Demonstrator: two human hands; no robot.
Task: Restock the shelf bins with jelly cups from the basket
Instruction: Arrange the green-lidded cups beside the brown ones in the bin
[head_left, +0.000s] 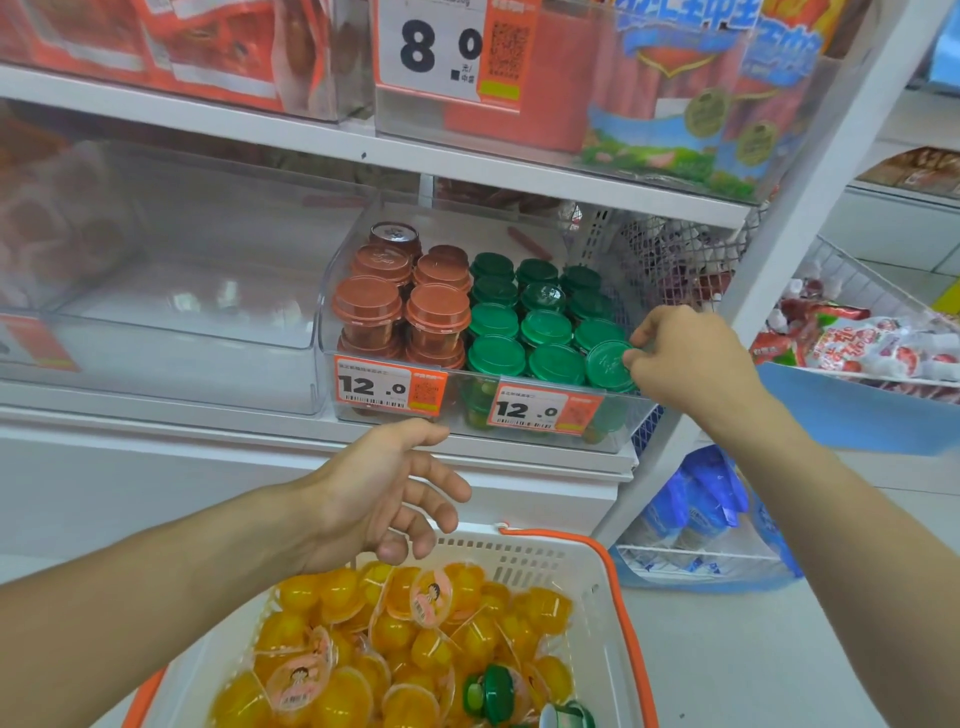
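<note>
A clear shelf bin holds stacked red-lidded cups on its left and several green-lidded cups on its right. My right hand pinches the rim of the front-right green-lidded cup, which sits tilted at the bin's front right corner. My left hand hovers open, fingers spread, just above the back of the white basket. The basket holds many yellow jelly cups and two green-lidded cups near its right side.
An empty clear bin sits left of the stocked one. A white mesh basket stands to its right. Price tags reading 12.0 hang on the bin front. Packaged snacks fill the upper shelf and a wire rack at right.
</note>
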